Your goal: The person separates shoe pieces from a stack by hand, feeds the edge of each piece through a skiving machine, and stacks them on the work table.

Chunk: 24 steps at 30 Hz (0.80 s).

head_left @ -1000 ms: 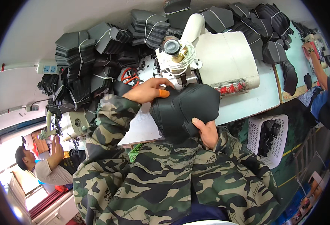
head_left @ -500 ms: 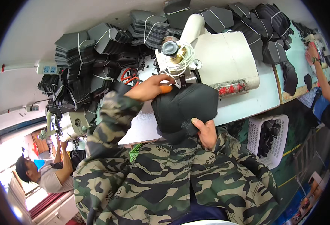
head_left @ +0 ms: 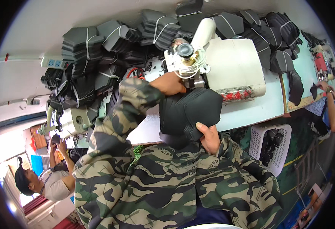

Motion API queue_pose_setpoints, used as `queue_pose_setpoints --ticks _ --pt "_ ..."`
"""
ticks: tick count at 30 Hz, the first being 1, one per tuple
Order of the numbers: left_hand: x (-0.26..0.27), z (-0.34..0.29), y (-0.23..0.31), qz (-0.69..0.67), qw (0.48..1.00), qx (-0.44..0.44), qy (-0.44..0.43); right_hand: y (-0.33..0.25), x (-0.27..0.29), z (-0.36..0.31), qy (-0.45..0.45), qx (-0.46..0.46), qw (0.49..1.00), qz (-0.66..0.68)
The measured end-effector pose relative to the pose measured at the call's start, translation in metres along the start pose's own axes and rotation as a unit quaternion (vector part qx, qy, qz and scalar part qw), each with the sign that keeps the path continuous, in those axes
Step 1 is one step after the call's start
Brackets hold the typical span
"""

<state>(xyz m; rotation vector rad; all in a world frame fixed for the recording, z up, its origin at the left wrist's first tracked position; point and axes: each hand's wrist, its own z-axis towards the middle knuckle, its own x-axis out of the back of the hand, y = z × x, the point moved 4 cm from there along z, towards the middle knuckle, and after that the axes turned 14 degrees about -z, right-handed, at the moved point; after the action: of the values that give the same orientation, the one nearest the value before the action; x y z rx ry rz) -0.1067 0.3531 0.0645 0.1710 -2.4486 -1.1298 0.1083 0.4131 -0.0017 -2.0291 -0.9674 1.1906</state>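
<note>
My right hand (head_left: 209, 137) grips the lower right edge of a thick bundle of black cut panels (head_left: 190, 112), thumb on top. The bundle lies in front of a white sewing machine (head_left: 232, 65), its upper edge close under the machine's head. My left hand (head_left: 170, 84) reaches in from the left to the needle area, fingers bent together and partly hidden by the machine head. A bit of orange shows at its thumb; what it is, I cannot make out. A black knob (head_left: 185, 50) and coiled white cord (head_left: 192, 68) sit on the machine head.
Tied stacks of dark panels (head_left: 84, 45) line the table's back. Red-handled scissors (head_left: 135, 72) lie left of the machine. A white basket (head_left: 253, 143) with black pieces stands on the floor at right. A co-worker (head_left: 55, 183) sits at left; another person's hands (head_left: 323, 87) show at far right.
My left hand has moved right, further in under the machine head, and less of the orange shows. My right hand keeps its hold. The co-worker at left now raises a dark piece.
</note>
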Motion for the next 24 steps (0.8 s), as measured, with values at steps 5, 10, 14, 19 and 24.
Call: queue_pose_setpoints --ticks 5,10,14,19,24 --pt "0.007 -0.012 -0.016 0.021 0.994 0.095 -0.053 -0.006 -0.012 0.001 -0.022 -0.035 0.998 0.057" --pt "-0.011 0.041 -0.035 0.006 0.987 -0.151 0.058 0.002 0.007 0.004 -0.001 -0.049 0.998 0.030" --pt "0.001 0.008 -0.068 0.014 0.988 -0.113 0.100 -0.004 -0.004 0.000 -0.044 -0.048 0.996 0.062" --pt "-0.016 -0.063 -0.048 -0.094 0.988 0.047 0.111 -0.024 0.005 -0.006 -0.021 -0.002 0.994 0.111" --pt "-0.095 -0.141 -0.097 -0.692 0.718 0.049 0.052 -0.036 -0.016 -0.008 -0.163 0.062 0.978 -0.113"
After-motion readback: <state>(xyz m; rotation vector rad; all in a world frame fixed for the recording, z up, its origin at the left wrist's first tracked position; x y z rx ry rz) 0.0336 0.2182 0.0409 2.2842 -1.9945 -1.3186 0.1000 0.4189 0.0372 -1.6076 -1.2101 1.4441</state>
